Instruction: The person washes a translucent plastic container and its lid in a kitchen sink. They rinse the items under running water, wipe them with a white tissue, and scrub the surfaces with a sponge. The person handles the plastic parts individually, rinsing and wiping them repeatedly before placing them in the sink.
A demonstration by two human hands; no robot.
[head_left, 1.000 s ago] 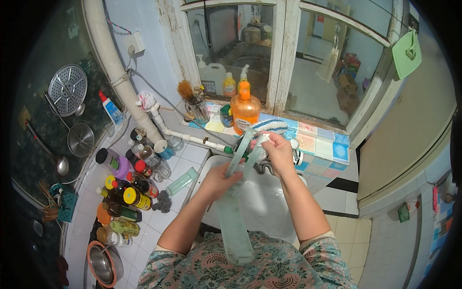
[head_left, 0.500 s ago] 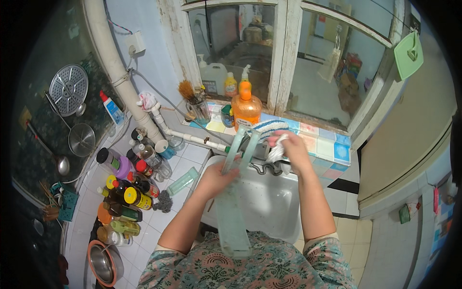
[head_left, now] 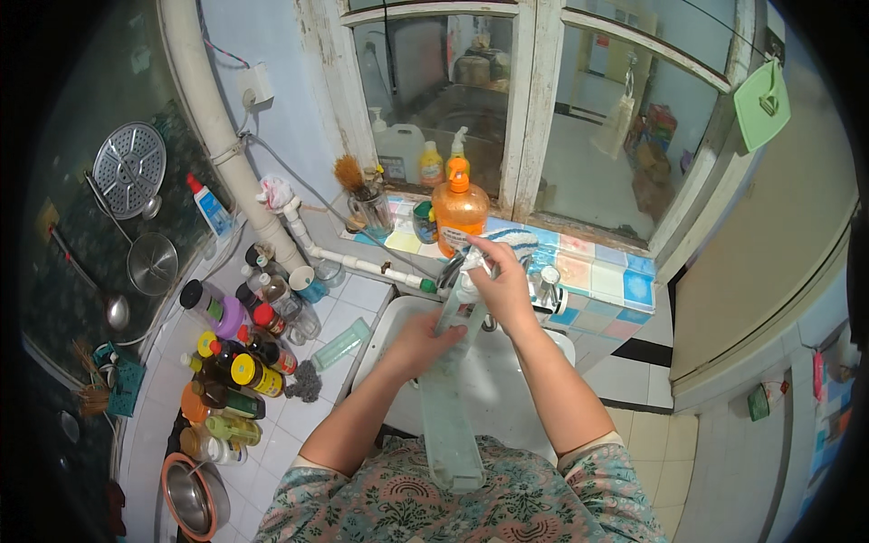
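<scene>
Long, narrow, pale green translucent plastic strip (head_left: 450,412): held above the glossy white sink (head_left: 514,389), its near end in front of your patterned short-sleeved top (head_left: 362,507). Your left hand (head_left: 424,347) is closed round it, thumb across the face. Your right hand (head_left: 502,288) pinches a crumpled white wad (head_left: 473,263) between thumb and fingers, at the strip's far end.

Progress, by judgement: wiping looks underway, not finished — wad and strip both in hand, neither set down. The near stretch is clear of the wad and looks cloudy; residue or moisture, you can't tell from here. How much surface has been covered is also unclear. A shorter pale green translucent plastic piece (head_left: 341,345) lies on the white-tiled counter (head_left: 360,291) — apart from both hands.
</scene>
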